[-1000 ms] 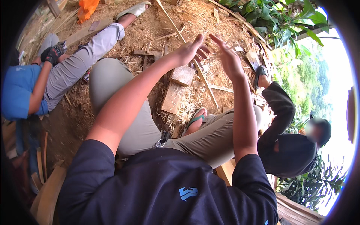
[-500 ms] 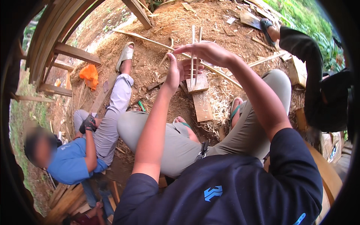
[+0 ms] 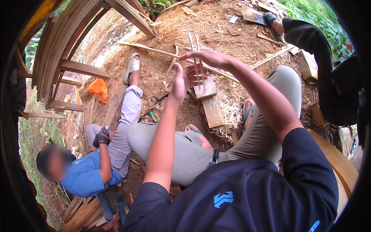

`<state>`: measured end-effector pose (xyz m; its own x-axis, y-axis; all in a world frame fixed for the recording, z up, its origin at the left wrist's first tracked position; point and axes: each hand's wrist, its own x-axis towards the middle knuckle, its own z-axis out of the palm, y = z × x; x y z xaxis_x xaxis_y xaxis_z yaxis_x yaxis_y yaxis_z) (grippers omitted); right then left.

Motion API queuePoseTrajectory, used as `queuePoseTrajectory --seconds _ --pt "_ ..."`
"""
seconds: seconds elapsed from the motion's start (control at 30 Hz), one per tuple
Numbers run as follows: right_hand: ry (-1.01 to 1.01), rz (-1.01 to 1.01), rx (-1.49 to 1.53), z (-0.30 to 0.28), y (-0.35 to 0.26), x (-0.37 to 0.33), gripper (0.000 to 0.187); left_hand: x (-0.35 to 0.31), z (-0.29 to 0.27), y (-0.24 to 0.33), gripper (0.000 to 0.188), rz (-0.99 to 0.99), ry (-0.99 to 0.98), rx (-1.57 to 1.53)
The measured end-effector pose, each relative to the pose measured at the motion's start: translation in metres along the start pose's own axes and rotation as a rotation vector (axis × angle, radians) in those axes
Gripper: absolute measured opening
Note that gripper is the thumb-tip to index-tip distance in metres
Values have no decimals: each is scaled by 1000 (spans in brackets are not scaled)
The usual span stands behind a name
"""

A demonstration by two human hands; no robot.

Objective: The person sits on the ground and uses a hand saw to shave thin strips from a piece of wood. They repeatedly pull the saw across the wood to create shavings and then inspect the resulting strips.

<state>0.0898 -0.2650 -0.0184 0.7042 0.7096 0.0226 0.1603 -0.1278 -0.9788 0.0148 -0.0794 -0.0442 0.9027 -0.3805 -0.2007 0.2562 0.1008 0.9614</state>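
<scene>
Two thin, pale wooden sticks [image 3: 195,58] stand out between my hands, nearly parallel and tilted a little. My right hand [image 3: 211,57] is at them, its fingers stretching left across their middle, and appears to hold them; its exact grip is partly hidden. Close below, my left hand [image 3: 182,80] faces the sticks with thumb raised and fingers spread out. The lower ends of the sticks cross in front of these fingers; whether they touch, I cannot tell. A short wooden block [image 3: 205,88] lies on the ground just beyond my hands, against a longer plank [image 3: 213,111].
A seated person in a blue shirt [image 3: 87,172] is at left, gloved hands together. An orange cloth [image 3: 99,91] lies near a wooden frame [image 3: 58,42]. Another person's dark-clad leg [image 3: 309,36] reaches in from the right. Shavings and a long strip [image 3: 154,52] cover the ground.
The sticks have tipped, their upper ends swinging left. My hands stay close together in much the same pose. The whole view has shifted slightly, and the seated person's hands stay together.
</scene>
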Motion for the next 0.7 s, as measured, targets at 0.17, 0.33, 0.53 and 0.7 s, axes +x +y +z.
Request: queuePoseTrajectory --seconds 0.17,0.33,0.53,0.7 --pt "0 70 97 6 -2 -6 52 -7 19 12 59 30 18 160" --pt "18 85 343 12 3 2 55 -11 19 14 31 14 26 122" --pt "121 143 73 -25 -7 -1 33 -10 1 13 30 -48 133 34" --pt "230 98 129 -29 -19 -8 21 -11 -3 23 29 -14 190 60"
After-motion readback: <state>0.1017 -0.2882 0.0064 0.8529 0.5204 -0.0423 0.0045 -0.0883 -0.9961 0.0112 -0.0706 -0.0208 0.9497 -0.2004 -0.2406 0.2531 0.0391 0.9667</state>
